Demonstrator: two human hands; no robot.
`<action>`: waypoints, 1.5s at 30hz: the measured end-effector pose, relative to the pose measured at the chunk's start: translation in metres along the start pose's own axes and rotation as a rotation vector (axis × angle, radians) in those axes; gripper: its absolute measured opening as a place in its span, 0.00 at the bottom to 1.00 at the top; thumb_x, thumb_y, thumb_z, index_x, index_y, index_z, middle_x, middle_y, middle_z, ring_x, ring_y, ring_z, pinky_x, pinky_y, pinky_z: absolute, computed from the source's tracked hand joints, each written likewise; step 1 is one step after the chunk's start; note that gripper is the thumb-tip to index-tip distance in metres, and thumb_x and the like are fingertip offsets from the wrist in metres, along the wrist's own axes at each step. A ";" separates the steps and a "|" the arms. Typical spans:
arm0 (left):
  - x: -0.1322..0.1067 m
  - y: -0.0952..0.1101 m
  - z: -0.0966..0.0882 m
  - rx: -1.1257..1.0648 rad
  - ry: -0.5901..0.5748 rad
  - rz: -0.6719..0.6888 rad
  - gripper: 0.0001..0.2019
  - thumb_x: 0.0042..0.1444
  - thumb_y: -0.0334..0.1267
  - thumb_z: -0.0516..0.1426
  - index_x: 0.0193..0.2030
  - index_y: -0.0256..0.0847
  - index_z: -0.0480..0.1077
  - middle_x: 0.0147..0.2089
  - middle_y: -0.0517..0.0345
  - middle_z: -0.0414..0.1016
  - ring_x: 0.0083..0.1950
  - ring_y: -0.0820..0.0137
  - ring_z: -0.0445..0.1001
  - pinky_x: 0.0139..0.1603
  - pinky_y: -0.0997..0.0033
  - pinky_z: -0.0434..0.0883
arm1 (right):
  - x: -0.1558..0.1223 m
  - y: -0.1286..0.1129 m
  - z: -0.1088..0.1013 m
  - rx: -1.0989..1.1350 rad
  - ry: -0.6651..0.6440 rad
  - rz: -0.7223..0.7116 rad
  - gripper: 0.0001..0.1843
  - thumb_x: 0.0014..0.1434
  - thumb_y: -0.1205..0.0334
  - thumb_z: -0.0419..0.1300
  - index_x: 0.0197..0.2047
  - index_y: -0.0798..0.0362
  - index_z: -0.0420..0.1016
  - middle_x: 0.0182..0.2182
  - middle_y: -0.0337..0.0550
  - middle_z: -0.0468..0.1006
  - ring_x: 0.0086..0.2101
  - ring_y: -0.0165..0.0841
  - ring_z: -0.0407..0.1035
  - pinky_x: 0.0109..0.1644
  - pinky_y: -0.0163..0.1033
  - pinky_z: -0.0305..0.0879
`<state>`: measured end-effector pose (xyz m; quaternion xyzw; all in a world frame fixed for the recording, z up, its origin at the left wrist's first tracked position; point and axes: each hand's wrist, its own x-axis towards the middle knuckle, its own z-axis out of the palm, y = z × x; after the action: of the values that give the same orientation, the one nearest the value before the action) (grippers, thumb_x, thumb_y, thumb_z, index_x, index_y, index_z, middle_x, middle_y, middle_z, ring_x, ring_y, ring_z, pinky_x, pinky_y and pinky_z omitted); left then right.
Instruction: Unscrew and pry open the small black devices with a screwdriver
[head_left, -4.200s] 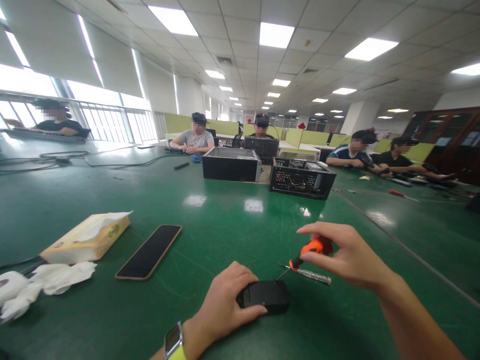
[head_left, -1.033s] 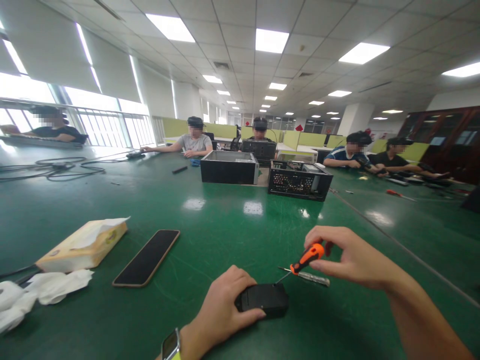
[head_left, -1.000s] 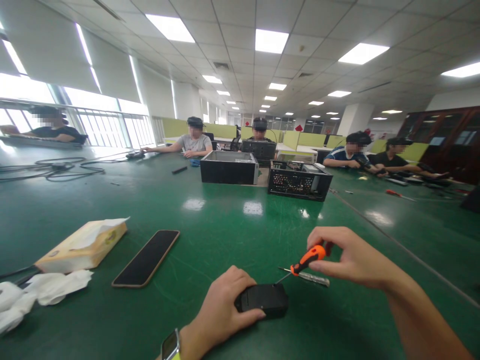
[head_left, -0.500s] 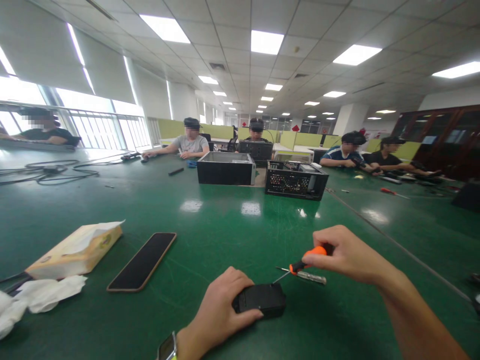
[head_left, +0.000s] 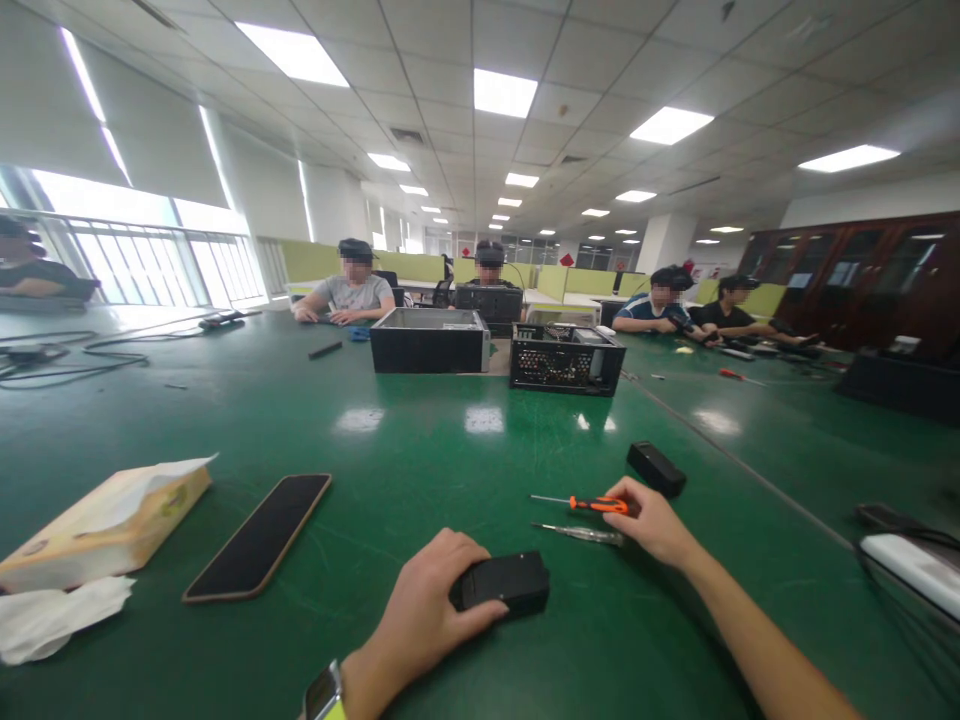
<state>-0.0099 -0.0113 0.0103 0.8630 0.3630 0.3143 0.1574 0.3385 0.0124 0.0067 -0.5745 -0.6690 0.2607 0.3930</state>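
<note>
My left hand (head_left: 427, 595) grips a small black plastic box (head_left: 514, 582) on the green table, thumb along its near side and fingers over the far side. My right hand (head_left: 651, 522) has its fingertips around the handle end of an orange and black screwdriver (head_left: 589, 504), whose shaft points left, low over or on the table. Just nearer to me lies a clear-handled slim screwdriver (head_left: 581, 535), close to the right fingers. A second black box (head_left: 657, 468) rests just beyond my right hand.
Left of my hands are a phone (head_left: 262, 540), a tissue pack (head_left: 112, 525) and crumpled tissue (head_left: 64, 615). Two computer cases (head_left: 429, 348) stand ahead. A white power strip (head_left: 911, 570) with cables is at right. Several people sit around the table.
The orange screwdriver has left the black box and been lowered flat beside the clear-handled one, with my right hand. My left hand still holds the box. The view has turned right.
</note>
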 end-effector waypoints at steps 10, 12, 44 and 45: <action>0.001 -0.003 -0.001 0.031 -0.020 -0.007 0.15 0.53 0.47 0.66 0.43 0.40 0.74 0.40 0.53 0.76 0.42 0.61 0.74 0.42 0.64 0.72 | 0.000 0.007 0.009 -0.054 0.013 0.047 0.12 0.45 0.64 0.64 0.36 0.55 0.79 0.33 0.42 0.80 0.35 0.38 0.72 0.42 0.41 0.65; 0.001 -0.003 0.000 0.035 -0.018 -0.015 0.16 0.53 0.46 0.66 0.43 0.39 0.74 0.40 0.53 0.76 0.41 0.61 0.74 0.42 0.64 0.71 | 0.001 0.007 0.010 -0.025 0.032 0.051 0.11 0.44 0.61 0.65 0.33 0.55 0.80 0.30 0.42 0.79 0.33 0.39 0.71 0.41 0.42 0.65; 0.000 -0.006 0.005 0.001 0.049 0.036 0.18 0.49 0.52 0.67 0.40 0.41 0.77 0.36 0.53 0.77 0.38 0.61 0.72 0.39 0.66 0.71 | -0.018 -0.047 0.027 0.532 -0.120 -0.086 0.10 0.54 0.56 0.64 0.36 0.54 0.78 0.23 0.36 0.69 0.22 0.29 0.61 0.27 0.36 0.57; 0.000 -0.006 0.004 0.001 0.048 0.034 0.18 0.49 0.52 0.67 0.40 0.41 0.77 0.36 0.53 0.77 0.38 0.61 0.72 0.39 0.66 0.71 | -0.018 -0.054 0.023 0.490 -0.123 -0.112 0.10 0.53 0.56 0.65 0.36 0.54 0.78 0.24 0.37 0.70 0.23 0.29 0.62 0.28 0.37 0.57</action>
<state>-0.0099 -0.0072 0.0043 0.8614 0.3520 0.3372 0.1427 0.2893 -0.0135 0.0329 -0.4073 -0.6393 0.4272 0.4929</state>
